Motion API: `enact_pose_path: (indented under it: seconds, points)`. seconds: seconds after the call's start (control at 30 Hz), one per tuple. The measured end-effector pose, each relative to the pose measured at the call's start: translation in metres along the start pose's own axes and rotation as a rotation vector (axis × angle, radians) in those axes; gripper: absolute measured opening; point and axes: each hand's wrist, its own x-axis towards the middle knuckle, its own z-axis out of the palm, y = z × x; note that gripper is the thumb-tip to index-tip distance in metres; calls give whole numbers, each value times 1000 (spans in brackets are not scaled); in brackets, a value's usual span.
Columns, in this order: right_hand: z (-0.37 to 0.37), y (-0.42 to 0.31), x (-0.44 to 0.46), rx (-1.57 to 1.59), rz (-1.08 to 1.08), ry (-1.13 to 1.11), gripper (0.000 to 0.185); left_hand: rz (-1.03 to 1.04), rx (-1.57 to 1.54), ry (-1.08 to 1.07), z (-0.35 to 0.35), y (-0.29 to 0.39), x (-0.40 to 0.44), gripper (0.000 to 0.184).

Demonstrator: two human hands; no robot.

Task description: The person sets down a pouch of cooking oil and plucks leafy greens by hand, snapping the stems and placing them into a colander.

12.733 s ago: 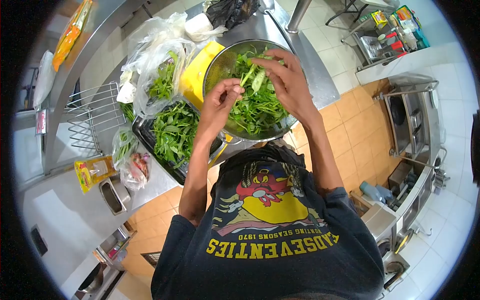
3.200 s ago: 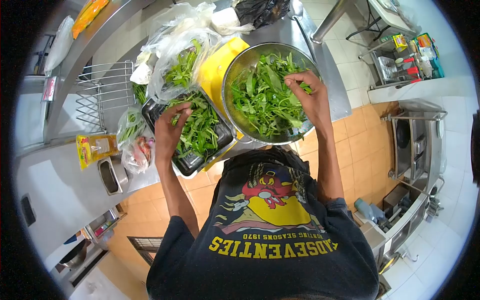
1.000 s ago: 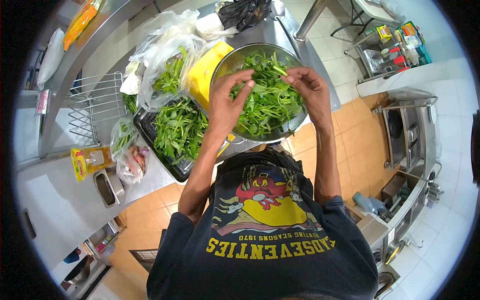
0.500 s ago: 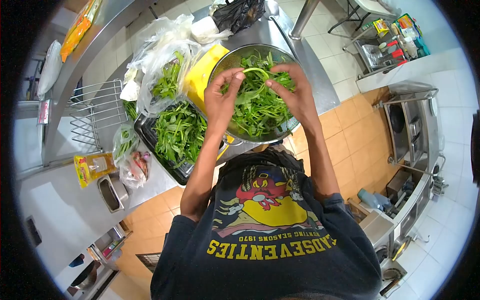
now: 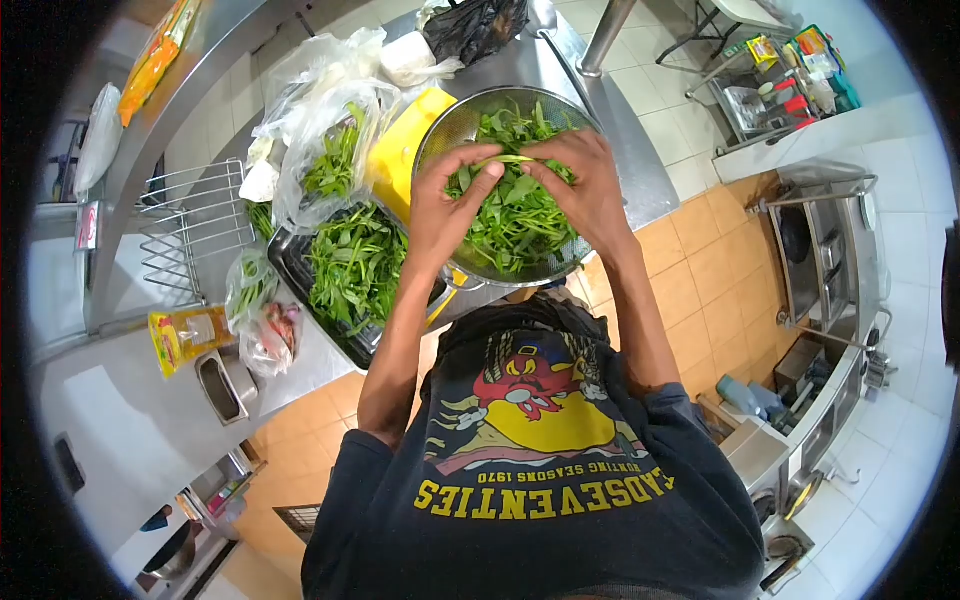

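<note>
A short green stem (image 5: pixel 512 159) is stretched level between my two hands, above the metal strainer (image 5: pixel 452 112). My left hand (image 5: pixel 450 205) pinches its left end between thumb and fingers. The right end is in the closed fingers of my right hand (image 5: pixel 583 185). Under them, leafy greens (image 5: pixel 515 225) fill much of the strainer. More greens (image 5: pixel 355 265) lie in a black tray (image 5: pixel 287 258) to the left, partly behind my left forearm. A yellow board (image 5: pixel 400 150) lies between the plastic bag and the strainer.
Clear plastic bags (image 5: pixel 325 95) with greens and a black bag (image 5: pixel 475 32) lie at the back. Left stand a wire rack (image 5: pixel 200 225), a yellow packet (image 5: pixel 190 335), a small bag (image 5: pixel 270 340) and a metal container (image 5: pixel 226 388). A metal post (image 5: pixel 606 40) rises behind the strainer.
My hands were apart over different greens earlier, then came together over the strainer. Since half a second ago, the curved stem between them has straightened and my right hand has shifted slightly left.
</note>
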Motion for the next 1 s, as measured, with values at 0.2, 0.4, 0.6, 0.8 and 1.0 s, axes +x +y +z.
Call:
enact_pose_path:
  seconds: [0.2, 0.4, 0.6, 0.8, 1.0]
  points:
    - [3, 4, -2, 189, 70, -34, 16, 26, 65, -75, -5, -2, 4, 15]
    - [3, -2, -1, 152, 51, -58, 14, 24, 106, -115, -8, 5, 5, 15]
    - [5, -4, -2, 90, -43, -68, 11, 87, 182, -120, -6, 6, 6, 13]
    - [11, -5, -2, 88, -63, -24, 11, 97, 181, -108, -2, 4, 3, 11]
    - [16, 4, -6, 385, 130, -93, 9, -115, -127, -127, 0, -8, -1, 10]
